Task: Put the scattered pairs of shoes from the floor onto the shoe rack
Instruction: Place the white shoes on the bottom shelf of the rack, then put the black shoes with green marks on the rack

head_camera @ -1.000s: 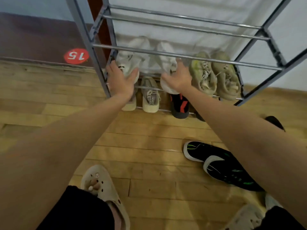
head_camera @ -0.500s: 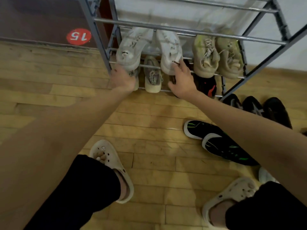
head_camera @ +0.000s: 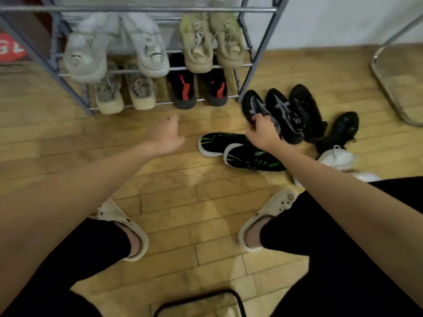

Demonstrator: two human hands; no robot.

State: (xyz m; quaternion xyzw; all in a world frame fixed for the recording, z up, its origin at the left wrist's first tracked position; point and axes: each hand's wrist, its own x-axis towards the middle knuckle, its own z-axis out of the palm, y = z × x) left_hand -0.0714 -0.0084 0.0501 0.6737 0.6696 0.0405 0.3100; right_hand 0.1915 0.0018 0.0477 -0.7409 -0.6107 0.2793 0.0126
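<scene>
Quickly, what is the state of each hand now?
Left hand: open, holding nothing.
Right hand: closing on a black sneaker on the floor.

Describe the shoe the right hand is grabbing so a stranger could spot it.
Start at the shoe rack and its right front leg. The black sneaker lies on the floor just beside it, leftmost in a row of black shoes. It alone sits under the right hand.

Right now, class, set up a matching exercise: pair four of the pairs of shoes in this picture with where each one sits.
Things
1. white chunky sneakers
2. black slip-ons with red marks
3. black sneakers with green streaks
4. olive lace-up sneakers

Places
A. floor, below the right hand
B. upper shelf, left
C. upper shelf, right
D. lower shelf, right

Pairs: 1-B, 2-D, 3-A, 4-C
</scene>
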